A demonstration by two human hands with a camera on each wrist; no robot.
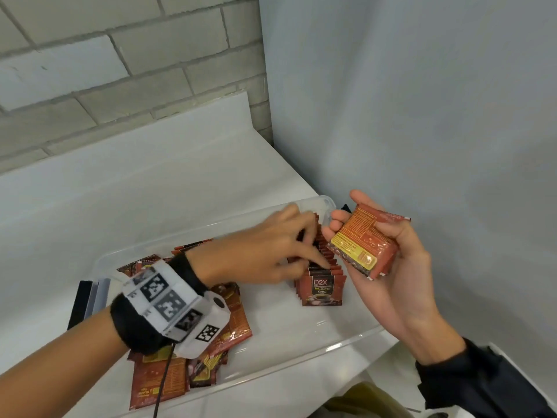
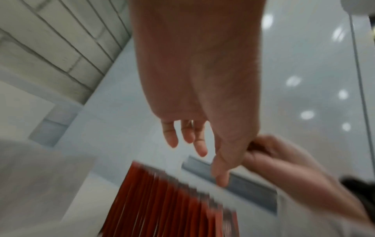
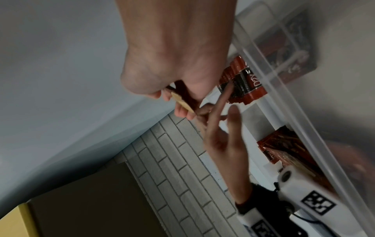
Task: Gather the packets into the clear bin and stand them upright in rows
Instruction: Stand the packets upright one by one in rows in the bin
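A clear bin (image 1: 331, 346) sits on the white table. Inside it, a row of upright red-brown coffee packets (image 1: 324, 285) stands near the right end. Several loose packets (image 1: 235, 324) lie flat in a pile at the left end. My left hand (image 1: 304, 248) reaches over the row with its fingers extended, the index finger touching the packet tops. In the left wrist view, the left hand (image 2: 194, 141) hangs above the row (image 2: 172, 200). Just right of the row, my right hand (image 1: 340, 221) grips a bundle of packets (image 1: 361, 242) above the bin. In the right wrist view, the right hand (image 3: 176, 96) holds that bundle (image 3: 182, 102).
Flat black and grey items (image 1: 87, 300) lie on the table left of the bin. A brick wall (image 1: 90, 86) stands behind and a plain grey wall (image 1: 422, 116) is close on the right. An olive object (image 1: 361, 399) sits below the table's front edge.
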